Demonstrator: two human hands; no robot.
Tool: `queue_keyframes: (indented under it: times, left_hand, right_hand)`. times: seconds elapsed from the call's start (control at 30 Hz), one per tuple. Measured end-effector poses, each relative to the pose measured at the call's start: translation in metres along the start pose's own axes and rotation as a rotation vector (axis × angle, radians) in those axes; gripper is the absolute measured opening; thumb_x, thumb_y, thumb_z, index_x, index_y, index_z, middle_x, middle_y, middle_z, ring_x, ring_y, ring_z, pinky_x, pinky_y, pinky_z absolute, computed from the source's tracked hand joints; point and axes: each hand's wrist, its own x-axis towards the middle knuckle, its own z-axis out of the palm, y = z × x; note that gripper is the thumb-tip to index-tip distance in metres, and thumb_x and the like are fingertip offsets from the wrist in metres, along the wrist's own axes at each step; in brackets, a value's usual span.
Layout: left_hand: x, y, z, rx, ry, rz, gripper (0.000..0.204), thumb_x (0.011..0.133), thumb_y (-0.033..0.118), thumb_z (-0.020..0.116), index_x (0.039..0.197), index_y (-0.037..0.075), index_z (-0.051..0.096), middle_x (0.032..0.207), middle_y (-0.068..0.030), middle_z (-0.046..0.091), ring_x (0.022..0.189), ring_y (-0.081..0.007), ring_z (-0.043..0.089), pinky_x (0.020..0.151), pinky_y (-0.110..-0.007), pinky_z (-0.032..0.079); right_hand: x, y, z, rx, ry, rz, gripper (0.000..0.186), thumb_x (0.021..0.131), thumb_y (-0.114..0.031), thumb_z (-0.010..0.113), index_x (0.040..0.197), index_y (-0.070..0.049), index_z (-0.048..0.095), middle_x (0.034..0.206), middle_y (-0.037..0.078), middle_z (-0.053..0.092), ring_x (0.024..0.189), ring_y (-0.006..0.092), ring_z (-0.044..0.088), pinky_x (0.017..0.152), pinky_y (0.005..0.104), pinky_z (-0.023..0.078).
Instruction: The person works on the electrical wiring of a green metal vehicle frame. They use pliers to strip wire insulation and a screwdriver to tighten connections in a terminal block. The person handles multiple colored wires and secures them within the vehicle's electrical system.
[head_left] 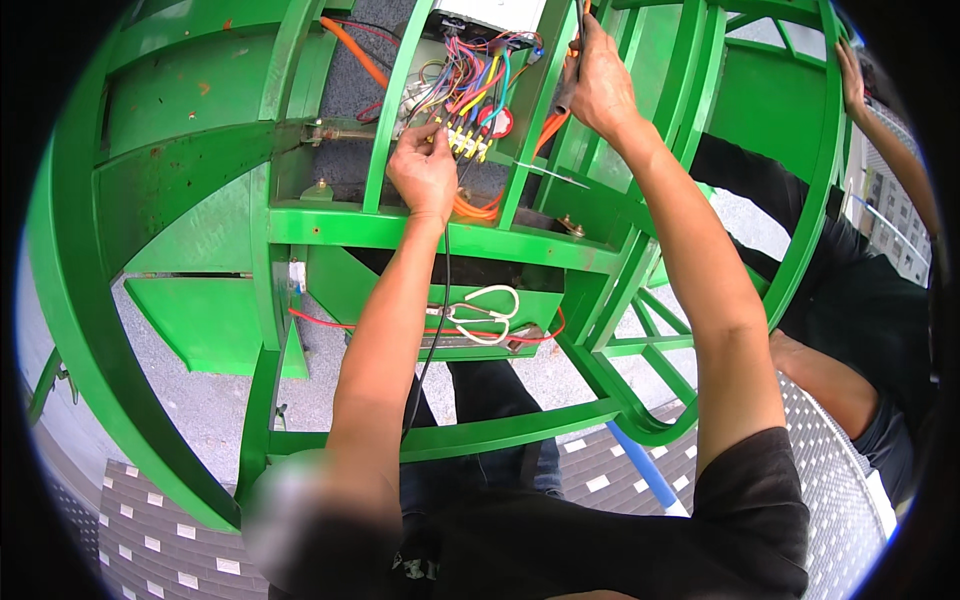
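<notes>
My left hand (422, 172) is closed in a pinch beside a row of yellow-tagged wire ends (466, 142); its fingers hide what they hold. From beside it a thin black cable (446, 260) hangs down past my wrist. A bundle of coloured wires (475, 75) spreads above the tagged ends, with a round red part (496, 122) at its right. My right hand (604, 88) is closed round a dark tube-like piece (568, 88) at a green upright, near orange conduit (548, 128). Scissors with white handles (485, 314) lie on the green panel below.
Green metal frame bars (440, 236) surround my arms, with a lower crossbar (510, 430) before my body. A red wire (325, 321) runs along the panel. Another orange conduit (355, 50) is at upper left. At right, another person's hand (850, 80) rests on the frame.
</notes>
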Motion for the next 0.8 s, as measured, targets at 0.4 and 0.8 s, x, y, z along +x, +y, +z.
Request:
queue_keyframes:
  times: [0.4,0.8]
  left_hand:
    - [-0.002,0.014,0.005,0.008,0.014,0.006,0.011,0.088,0.003,0.076,0.096,0.0,0.068,0.07,-0.0042,0.069,0.058,-0.0074,0.06,0.056,-0.026,0.046]
    - [0.001,0.011,0.007,0.044,0.024,0.039,0.018,0.086,0.004,0.078,0.095,0.0,0.063,0.076,-0.0071,0.07,0.061,-0.0111,0.062,0.058,-0.028,0.049]
  right_hand:
    - [0.112,0.0,0.061,-0.609,-0.036,-0.357,0.029,0.086,-0.009,0.06,0.113,-0.001,0.065,0.104,0.015,0.065,0.098,0.0295,0.067,0.078,0.0417,0.058]
    - [0.104,-0.01,0.053,-0.43,0.034,-0.327,0.022,0.086,-0.007,0.059,0.107,-0.002,0.065,0.102,0.018,0.064,0.096,0.0351,0.065,0.085,0.0452,0.055]
